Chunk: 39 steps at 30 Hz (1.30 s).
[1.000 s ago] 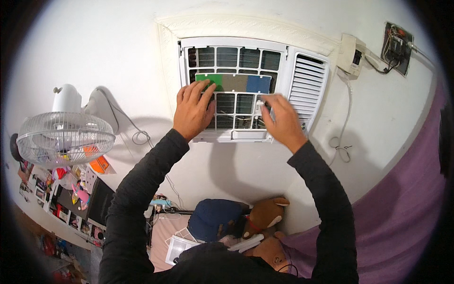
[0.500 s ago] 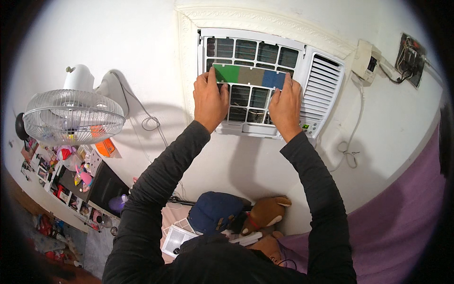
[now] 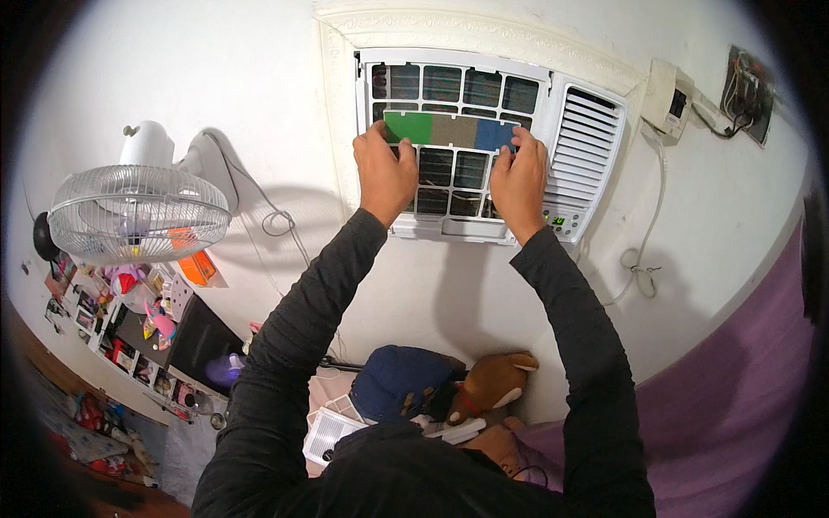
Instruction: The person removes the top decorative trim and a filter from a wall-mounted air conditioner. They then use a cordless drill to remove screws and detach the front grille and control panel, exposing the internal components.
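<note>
Air conditioner [image 3: 546, 121], one, white moulded plastic, boxy, set in the wall within a cream frame [image 3: 484, 31] of embossed relief. Lattice [image 3: 421, 86], white plastic, rounded square openings over dark interior, occupying the air conditioner's left part. Filter strip [image 3: 453, 131], one, flat and oblong, in three blocks of green, grey-brown and blue, matt and fine-grained, with small white tabs along its edges; located across the middle of the air conditioner's lattice, in front of it; whether it is seated cannot be told. Left hand [image 3: 385, 173], bare: grip closed on the strip's green end, thumb below. Right hand [image 3: 520, 181], bare: grip closed on the blue end, thumb and fingers pinching. Vent [image 3: 589, 142], slatted white plastic, at the air conditioner's right. Fan [image 3: 138, 216], round wire cage, left of the air conditioner. Switch box [image 3: 670, 99], cream, right of the air conditioner. Stuffed toy [image 3: 492, 384], brown and rounded, below the air conditioner. Curtain [image 3: 725, 371], purple cloth, below and right of the air conditioner.
</note>
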Motion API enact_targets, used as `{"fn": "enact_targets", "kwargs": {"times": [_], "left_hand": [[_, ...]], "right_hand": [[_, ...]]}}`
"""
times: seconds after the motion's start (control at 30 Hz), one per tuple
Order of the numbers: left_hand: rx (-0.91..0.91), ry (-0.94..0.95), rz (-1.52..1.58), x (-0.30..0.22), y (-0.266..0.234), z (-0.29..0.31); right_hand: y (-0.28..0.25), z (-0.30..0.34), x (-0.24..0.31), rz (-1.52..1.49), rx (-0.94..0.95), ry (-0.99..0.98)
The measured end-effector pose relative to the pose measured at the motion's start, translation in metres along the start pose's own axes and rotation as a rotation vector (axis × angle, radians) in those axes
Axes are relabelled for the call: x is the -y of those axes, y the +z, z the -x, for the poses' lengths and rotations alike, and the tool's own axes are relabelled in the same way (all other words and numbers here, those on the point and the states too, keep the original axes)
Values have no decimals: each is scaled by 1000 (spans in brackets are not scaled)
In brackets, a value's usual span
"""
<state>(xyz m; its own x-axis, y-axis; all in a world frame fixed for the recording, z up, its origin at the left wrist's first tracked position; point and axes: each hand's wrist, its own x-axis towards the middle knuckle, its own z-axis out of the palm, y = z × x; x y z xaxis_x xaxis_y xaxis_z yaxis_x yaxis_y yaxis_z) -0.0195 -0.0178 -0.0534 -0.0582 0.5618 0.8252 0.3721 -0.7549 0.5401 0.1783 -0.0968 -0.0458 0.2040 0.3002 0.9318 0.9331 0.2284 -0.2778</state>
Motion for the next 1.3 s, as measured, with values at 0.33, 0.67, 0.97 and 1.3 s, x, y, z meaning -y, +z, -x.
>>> {"fn": "enact_targets", "kwargs": {"times": [0.33, 0.67, 0.97, 1.3], "left_hand": [[-100, -26, 41, -3, 6, -6], [-29, -68, 124, 0, -7, -9], [140, -138, 381, 3, -20, -19], [393, -227, 459, -27, -31, -11]], "right_hand": [[4, -7, 3, -198, 85, 199], [3, -7, 4, -43, 26, 52], [-2, -12, 1, -67, 107, 109], [-7, -15, -1, -177, 158, 167]]}}
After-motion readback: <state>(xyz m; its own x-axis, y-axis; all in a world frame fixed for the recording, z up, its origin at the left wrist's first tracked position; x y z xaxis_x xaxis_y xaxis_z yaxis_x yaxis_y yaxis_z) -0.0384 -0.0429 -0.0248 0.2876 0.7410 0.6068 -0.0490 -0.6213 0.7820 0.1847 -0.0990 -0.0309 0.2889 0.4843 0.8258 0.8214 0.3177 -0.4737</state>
